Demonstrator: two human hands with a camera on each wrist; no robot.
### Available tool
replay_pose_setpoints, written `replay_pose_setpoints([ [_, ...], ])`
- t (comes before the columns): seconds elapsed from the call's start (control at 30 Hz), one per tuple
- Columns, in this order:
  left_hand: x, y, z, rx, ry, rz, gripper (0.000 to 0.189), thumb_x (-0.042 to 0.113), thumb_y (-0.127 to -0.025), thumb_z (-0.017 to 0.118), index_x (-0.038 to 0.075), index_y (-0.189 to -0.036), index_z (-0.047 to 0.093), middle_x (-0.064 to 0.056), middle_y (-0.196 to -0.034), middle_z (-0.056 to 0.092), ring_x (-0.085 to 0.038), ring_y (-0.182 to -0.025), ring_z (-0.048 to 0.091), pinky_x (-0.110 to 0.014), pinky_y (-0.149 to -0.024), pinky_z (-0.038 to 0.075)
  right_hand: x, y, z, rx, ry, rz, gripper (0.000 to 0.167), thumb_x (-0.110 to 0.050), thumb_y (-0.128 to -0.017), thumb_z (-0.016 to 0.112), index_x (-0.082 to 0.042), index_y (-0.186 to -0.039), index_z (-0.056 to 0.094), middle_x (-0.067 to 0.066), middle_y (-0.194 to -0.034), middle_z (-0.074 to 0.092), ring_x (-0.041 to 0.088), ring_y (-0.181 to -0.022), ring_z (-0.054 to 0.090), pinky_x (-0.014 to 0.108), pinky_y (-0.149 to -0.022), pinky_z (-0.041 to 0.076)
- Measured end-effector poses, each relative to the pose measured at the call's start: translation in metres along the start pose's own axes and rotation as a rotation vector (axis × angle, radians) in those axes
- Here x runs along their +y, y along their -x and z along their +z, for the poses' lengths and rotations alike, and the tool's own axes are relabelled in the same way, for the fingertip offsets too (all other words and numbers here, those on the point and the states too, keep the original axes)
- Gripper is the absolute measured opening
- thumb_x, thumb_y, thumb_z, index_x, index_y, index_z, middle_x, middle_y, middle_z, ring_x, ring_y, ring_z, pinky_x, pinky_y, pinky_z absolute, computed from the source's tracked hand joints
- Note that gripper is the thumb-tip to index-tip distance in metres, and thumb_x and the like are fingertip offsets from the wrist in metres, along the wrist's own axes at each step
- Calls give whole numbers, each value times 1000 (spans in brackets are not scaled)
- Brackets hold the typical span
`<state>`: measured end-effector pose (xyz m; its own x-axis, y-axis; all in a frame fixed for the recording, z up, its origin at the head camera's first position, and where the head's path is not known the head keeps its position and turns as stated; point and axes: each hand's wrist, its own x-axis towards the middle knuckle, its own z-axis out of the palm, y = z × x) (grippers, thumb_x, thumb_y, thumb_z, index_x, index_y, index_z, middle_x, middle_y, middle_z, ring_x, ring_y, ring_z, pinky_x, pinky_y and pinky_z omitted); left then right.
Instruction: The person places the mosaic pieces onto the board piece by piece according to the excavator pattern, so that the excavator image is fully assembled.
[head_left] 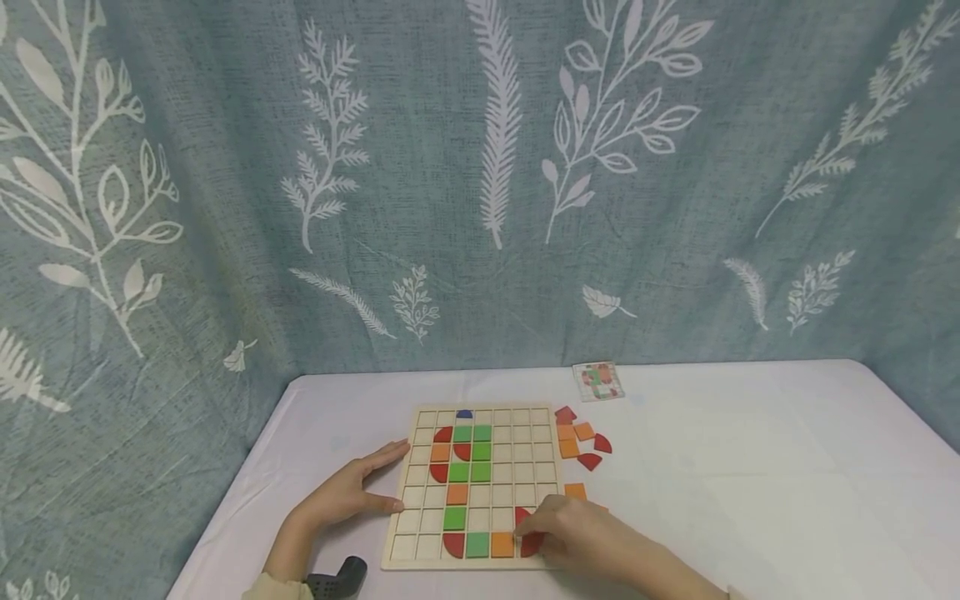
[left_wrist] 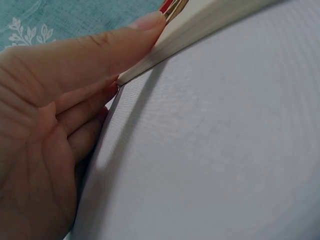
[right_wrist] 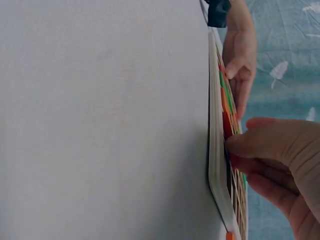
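Note:
A square wooden grid board [head_left: 405,547] lies on the white table, partly filled with flat colored tiles. My left hand [head_left: 341,496] rests against the board's left edge, fingers extended and thumb [left_wrist: 145,25] at the rim. Over the lower right cells, my right hand [head_left: 581,533] pinches a red quarter-circle tile [head_left: 532,544] in the bottom row, thumb and fingers close together. Another red tile [head_left: 522,517] shows just above it, partly covered by the hand. To the left in that row sit an orange square [head_left: 502,545] and a green square [head_left: 477,545].
Loose orange squares [head_left: 568,448] and red quarter-circles [head_left: 602,443] lie along the board's right side. Behind them is a small pattern card [head_left: 597,381]. A blue piece [head_left: 464,414] sits in the top row. Near my left wrist is a black device [head_left: 348,577].

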<state>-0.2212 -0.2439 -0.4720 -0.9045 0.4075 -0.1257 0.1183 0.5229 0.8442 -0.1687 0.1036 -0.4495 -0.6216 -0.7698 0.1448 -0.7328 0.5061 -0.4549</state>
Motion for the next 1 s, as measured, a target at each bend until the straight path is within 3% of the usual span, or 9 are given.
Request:
replay_pose_setpoints([
  [0.47, 4, 0, 1, 18, -61, -10, 87, 26, -67, 80, 2, -140, 38, -22, -147, 29, -44, -136, 16, -62, -106, 16, 3, -3, 10, 20, -71, -14, 23, -3, -83, 65, -14, -102, 70, -15, -86, 64, -4, -77, 53, 8, -72, 46],
  [0.83, 0, 3, 0, -6, -38, 37, 85, 25, -70, 79, 1, -140, 37, -23, -147, 28, -46, -135, 16, -63, -105, 16, 2, 3, 14, 46, -65, 13, 27, -6, -82, 67, -21, -105, 67, -15, -97, 62, -1, -83, 53, 13, -76, 49],
  [1.0, 3, 2, -1, -3, -40, 33, 85, 24, -70, 79, 1, -140, 37, -24, -147, 27, -47, -135, 16, -64, -105, 16, 2, 5, 13, 71, -96, 55, 23, -7, -83, 66, -19, -102, 69, -16, -91, 61, -1, -81, 51, 13, -74, 48],
])
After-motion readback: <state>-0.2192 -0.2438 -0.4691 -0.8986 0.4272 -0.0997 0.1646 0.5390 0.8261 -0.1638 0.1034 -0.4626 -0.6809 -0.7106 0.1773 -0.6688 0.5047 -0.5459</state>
